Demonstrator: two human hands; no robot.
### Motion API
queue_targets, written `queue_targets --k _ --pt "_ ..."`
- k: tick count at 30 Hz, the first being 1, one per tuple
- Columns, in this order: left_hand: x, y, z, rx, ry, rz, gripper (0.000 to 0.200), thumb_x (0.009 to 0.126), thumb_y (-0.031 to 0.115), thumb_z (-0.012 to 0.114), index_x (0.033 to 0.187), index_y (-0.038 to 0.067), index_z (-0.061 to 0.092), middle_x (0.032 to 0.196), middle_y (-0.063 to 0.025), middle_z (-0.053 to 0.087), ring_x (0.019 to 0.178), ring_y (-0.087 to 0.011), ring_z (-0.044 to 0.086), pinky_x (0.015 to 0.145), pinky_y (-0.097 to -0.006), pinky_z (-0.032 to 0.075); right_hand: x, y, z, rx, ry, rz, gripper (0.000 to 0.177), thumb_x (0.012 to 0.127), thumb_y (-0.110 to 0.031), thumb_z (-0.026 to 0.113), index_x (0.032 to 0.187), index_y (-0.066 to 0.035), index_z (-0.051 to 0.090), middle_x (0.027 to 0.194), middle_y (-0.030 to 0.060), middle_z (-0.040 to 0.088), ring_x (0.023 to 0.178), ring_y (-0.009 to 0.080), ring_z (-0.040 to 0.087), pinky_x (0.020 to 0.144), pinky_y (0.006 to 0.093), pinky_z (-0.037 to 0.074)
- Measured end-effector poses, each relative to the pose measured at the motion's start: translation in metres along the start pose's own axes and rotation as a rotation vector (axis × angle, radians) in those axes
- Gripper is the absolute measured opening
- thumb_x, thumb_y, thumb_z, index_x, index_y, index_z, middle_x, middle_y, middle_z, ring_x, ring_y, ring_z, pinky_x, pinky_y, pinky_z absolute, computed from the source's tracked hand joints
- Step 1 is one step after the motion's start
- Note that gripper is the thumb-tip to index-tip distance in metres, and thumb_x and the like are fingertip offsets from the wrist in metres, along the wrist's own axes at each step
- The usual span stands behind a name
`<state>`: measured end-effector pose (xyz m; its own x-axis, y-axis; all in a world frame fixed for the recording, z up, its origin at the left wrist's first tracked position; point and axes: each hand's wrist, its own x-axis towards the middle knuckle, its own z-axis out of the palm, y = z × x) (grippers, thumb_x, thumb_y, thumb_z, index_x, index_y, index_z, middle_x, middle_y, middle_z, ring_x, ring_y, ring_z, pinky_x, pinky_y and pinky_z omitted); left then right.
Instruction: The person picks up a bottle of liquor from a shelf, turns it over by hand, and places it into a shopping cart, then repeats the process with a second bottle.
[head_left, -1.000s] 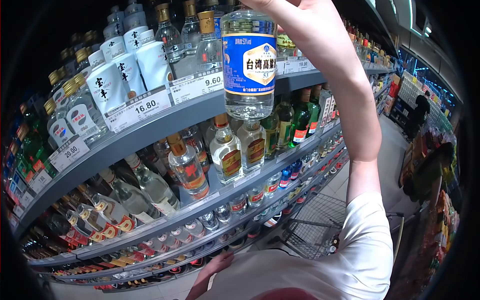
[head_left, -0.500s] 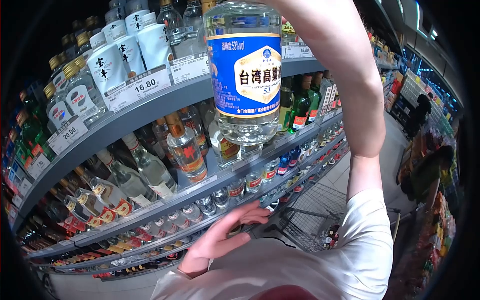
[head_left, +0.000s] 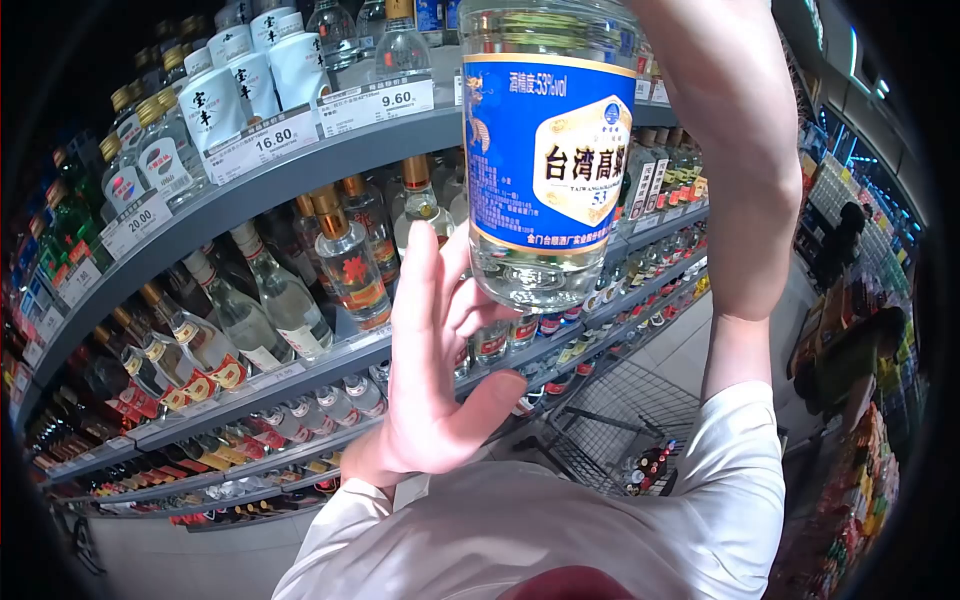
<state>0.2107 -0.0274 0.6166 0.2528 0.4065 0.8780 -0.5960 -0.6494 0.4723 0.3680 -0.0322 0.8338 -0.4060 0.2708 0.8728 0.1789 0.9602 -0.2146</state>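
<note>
A large clear bottle with a blue label [head_left: 550, 150] hangs upright in front of the shelves, its top cut off by the frame's upper edge. My right arm reaches up beside it, and the hand at the bottle's top is out of view. My left hand [head_left: 435, 370] is raised at the bottle's lower left, fingers up and thumb apart. Its fingertips are close to the bottle's base; whether they touch it cannot be made out.
Curved shelves [head_left: 330, 160] of bottles and price tags fill the left and middle. A wire shopping cart [head_left: 600, 420] with some items stands below right. Across the aisle are stocked goods [head_left: 850, 500] and a dark-clothed person [head_left: 850, 230].
My left hand has risen from low in front of my body to the bottle's base. The bottle and my right arm have shifted to the right in view.
</note>
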Motion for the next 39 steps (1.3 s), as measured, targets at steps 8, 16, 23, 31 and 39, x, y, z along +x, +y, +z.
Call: queue_targets --k 8,16,23,31,39 --pt "0.050 0.000 0.065 -0.490 -0.010 -0.315 0.088 0.100 0.068 0.033 0.158 0.004 0.019 0.154 -0.0292 0.036 0.129 -0.0424 0.054 0.104 -0.0549 0.045 -0.033 -0.021 -0.061 0.142 -0.082 0.089 0.019 0.094 -0.013 0.072 0.105 -0.003 0.061 0.097 0.0031 0.063 0.090 0.0088 0.060 0.076 0.0238 0.051" --pt "0.045 -0.009 0.108 -0.727 -0.051 -0.452 0.079 0.102 0.058 0.042 0.152 -0.002 0.031 0.143 -0.0229 0.051 0.120 -0.0322 0.061 0.100 -0.0446 0.051 -0.067 -0.024 -0.090 0.115 -0.036 0.111 0.020 0.095 -0.012 0.071 0.107 -0.002 0.059 0.098 0.0035 0.063 0.089 0.0085 0.060 0.075 0.0243 0.052" --pt "0.036 -0.009 0.137 -0.781 0.032 -0.566 0.075 0.105 0.057 0.034 0.153 0.000 0.029 0.143 -0.0282 0.047 0.112 -0.0374 0.060 0.091 -0.0487 0.053 -0.092 -0.028 -0.108 0.084 0.011 0.159 0.021 0.095 -0.010 0.070 0.110 -0.001 0.059 0.098 0.0051 0.064 0.092 0.0097 0.061 0.078 0.0255 0.053" --pt "0.019 -0.023 0.149 -0.946 -0.042 -0.508 0.072 0.105 0.054 0.039 0.154 0.002 0.028 0.146 -0.0255 0.049 0.114 -0.0293 0.066 0.085 -0.0352 0.055 -0.122 -0.025 -0.109 0.180 0.043 0.325 0.024 0.096 -0.009 0.068 0.115 0.002 0.058 0.101 0.0051 0.064 0.095 0.0085 0.061 0.079 0.0241 0.053" --pt "0.015 -0.015 0.167 -0.925 0.038 -0.559 0.075 0.104 0.055 0.037 0.153 -0.002 0.028 0.140 -0.0306 0.050 0.105 -0.0326 0.063 0.082 -0.0396 0.054 -0.133 -0.033 -0.114 0.164 0.033 0.410 0.024 0.098 -0.012 0.067 0.116 0.001 0.059 0.096 0.0037 0.063 0.087 0.0068 0.059 0.074 0.0227 0.051"
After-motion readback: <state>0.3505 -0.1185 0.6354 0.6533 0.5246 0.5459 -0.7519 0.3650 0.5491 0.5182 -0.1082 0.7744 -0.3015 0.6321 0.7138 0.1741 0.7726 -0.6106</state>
